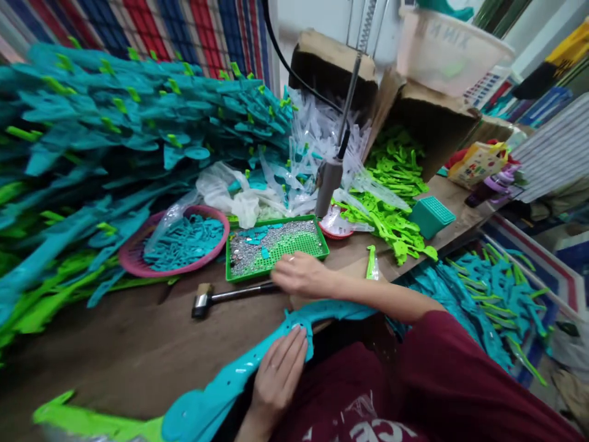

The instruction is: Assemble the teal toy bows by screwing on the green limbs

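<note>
A long teal plastic piece [248, 362] with a lime-green end [96, 423] lies slantwise along the front of the table, close to my body. My left hand [278, 374] rests on it with fingers stretched out flat near a small hole; its thumb is hidden. My right hand [301, 276] is over the near edge of a green tray [324, 250], its fingers curled together. Whatever it may hold is hidden. Small silvery metal pieces [248, 252] and a few teal bits cover much of the tray. Under my right hand ends the handle of a hammer [202, 301].
A pink basket [221, 245] holds small teal parts. Teal pieces [138, 116] are heaped at left. Lime-green parts [391, 215] spill from a cardboard box [442, 116]. An electric screwdriver [329, 184] hangs above the tray. A teal box [432, 216] stands at right.
</note>
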### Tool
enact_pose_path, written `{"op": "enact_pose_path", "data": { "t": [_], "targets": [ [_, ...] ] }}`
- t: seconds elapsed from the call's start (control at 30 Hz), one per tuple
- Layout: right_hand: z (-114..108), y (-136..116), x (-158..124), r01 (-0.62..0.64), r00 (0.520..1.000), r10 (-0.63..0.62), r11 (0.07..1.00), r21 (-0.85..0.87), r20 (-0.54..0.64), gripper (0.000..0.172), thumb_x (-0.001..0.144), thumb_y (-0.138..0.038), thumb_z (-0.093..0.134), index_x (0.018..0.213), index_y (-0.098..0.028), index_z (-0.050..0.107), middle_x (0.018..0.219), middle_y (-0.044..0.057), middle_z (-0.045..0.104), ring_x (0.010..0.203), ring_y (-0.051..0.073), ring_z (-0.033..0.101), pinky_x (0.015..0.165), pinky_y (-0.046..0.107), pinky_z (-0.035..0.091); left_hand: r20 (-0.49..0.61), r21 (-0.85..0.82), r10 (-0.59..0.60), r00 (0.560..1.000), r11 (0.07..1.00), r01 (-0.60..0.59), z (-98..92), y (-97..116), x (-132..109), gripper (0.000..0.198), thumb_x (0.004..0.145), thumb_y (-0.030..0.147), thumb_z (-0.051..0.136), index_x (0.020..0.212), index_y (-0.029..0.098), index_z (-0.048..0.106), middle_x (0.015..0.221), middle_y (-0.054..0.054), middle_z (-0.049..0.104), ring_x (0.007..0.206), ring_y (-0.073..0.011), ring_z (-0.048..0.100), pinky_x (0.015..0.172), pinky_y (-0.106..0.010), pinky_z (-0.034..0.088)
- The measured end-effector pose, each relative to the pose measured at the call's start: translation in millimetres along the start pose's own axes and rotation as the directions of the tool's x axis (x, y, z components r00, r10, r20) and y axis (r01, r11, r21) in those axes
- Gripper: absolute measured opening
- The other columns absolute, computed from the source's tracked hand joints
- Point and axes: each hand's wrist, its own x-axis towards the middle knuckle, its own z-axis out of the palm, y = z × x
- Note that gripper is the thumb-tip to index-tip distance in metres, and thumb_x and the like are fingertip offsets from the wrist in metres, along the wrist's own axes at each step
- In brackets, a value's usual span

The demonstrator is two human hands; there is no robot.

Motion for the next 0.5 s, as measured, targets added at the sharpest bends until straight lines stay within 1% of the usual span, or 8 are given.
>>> {"op": "enact_pose_path", "data": {
  "t": [0.03, 0.07, 0.1, 0.17, 0.27, 0.33, 0.43, 0.5],
  "targets": [
    [-4, 13, -15, -0.153, 0.987, 0.153, 0.988, -0.012, 0.053, 0.028, 0.102, -0.025, 0.040, 0.100, -0.018, 0.067, 0.095, 0.007, 0.065, 0.090, 0.018, 0.054, 0.071, 0.029, 0.037, -0.011, -0.004, -0.005, 1.000, 1.000, 0.005, 1.9, -1, 0, 0.037, 0.092, -0.003, 0.047, 0.123, 0.007, 0.064, 0.120, -0.018, 0.072, 0.128, -0.0283, 0.060, 0.106, -0.043, 0.048],
    [-8, 28, -30, -0.287, 0.954, 0.290, 0.957, -0.051, 0.080, 0.028, 0.100, -0.025, 0.042, 0.096, -0.016, 0.068, 0.091, 0.008, 0.065, 0.087, 0.019, 0.054, 0.069, 0.029, 0.036, -0.023, 0.000, -0.012, 1.000, 1.000, 0.012, 4.5, -1, 0, 0.036, 0.092, -0.002, 0.047, 0.122, 0.007, 0.065, 0.120, -0.017, 0.073, 0.128, -0.0278, 0.061, 0.106, -0.042, 0.048],
    [-13, 45, -45, -0.372, 0.921, 0.379, 0.924, -0.094, 0.088, 0.029, 0.099, -0.020, 0.041, 0.095, -0.013, 0.068, 0.089, 0.011, 0.064, 0.083, 0.019, 0.054, 0.066, 0.030, 0.034, -0.040, 0.007, -0.020, 0.999, 1.000, 0.020, 7.4, -1, 0, 0.035, 0.092, -0.001, 0.048, 0.121, 0.008, 0.065, 0.119, -0.017, 0.073, 0.127, -0.0272, 0.061, 0.107, -0.042, 0.048],
    [-21, 85, -66, -0.423, 0.890, 0.440, 0.894, -0.147, 0.117, 0.029, 0.095, -0.013, 0.041, 0.092, -0.010, 0.070, 0.085, 0.014, 0.063, 0.079, 0.020, 0.052, 0.063, 0.031, 0.030, -0.077, 0.026, -0.033, 0.997, 0.999, 0.035, 13.0, -1, 1, 0.030, 0.093, 0.002, 0.051, 0.118, 0.008, 0.067, 0.116, -0.016, 0.074, 0.124, -0.0262, 0.063, 0.106, -0.041, 0.048],
    [-20, 138, -68, -0.313, 0.920, 0.332, 0.942, -0.119, 0.207, 0.024, 0.092, -0.015, 0.050, 0.094, -0.016, 0.074, 0.094, 0.013, 0.065, 0.089, 0.022, 0.053, 0.065, 0.030, 0.031, -0.092, 0.045, -0.035, 0.995, 0.998, 0.039, 17.5, -2, 0, 0.024, 0.093, 0.007, 0.055, 0.113, 0.009, 0.068, 0.110, -0.015, 0.076, 0.119, -0.0254, 0.066, 0.104, -0.038, 0.051],
    [-12, 161, -57, -0.202, 0.944, 0.211, 0.977, -0.063, 0.255, 0.022, 0.090, -0.017, 0.054, 0.096, -0.019, 0.075, 0.103, 0.012, 0.065, 0.096, 0.024, 0.052, 0.068, 0.031, 0.033, -0.088, 0.053, -0.040, 0.995, 0.998, 0.045, 18.0, -2, 0, 0.025, 0.094, 0.007, 0.052, 0.112, 0.008, 0.068, 0.109, -0.014, 0.077, 0.119, -0.0250, 0.067, 0.102, -0.037, 0.052],
    [-2, 176, -43, -0.090, 0.957, 0.085, 0.996, 0.003, 0.278, 0.019, 0.089, -0.017, 0.056, 0.084, -0.017, 0.075, 0.110, 0.013, 0.065, 0.101, 0.025, 0.051, 0.073, 0.033, 0.036, -0.133, 0.053, -0.065, 0.989, 0.996, 0.073, 18.1, 0, 1, 0.028, 0.096, 0.006, 0.045, 0.109, 0.009, 0.069, 0.107, -0.013, 0.077, 0.119, -0.0234, 0.067, 0.103, -0.037, 0.051],
    [1, 178, -42, -0.064, 0.963, 0.056, 0.998, 0.020, 0.263, 0.023, 0.090, -0.015, 0.054, 0.077, -0.015, 0.072, 0.111, 0.015, 0.065, 0.102, 0.025, 0.051, 0.076, 0.034, 0.037, -0.154, 0.060, -0.084, 0.984, 0.994, 0.094, 18.8, 2, 2, 0.026, 0.096, 0.008, 0.046, 0.107, 0.011, 0.069, 0.105, -0.011, 0.078, 0.117, -0.0222, 0.067, 0.102, -0.037, 0.052]
  ]
}}
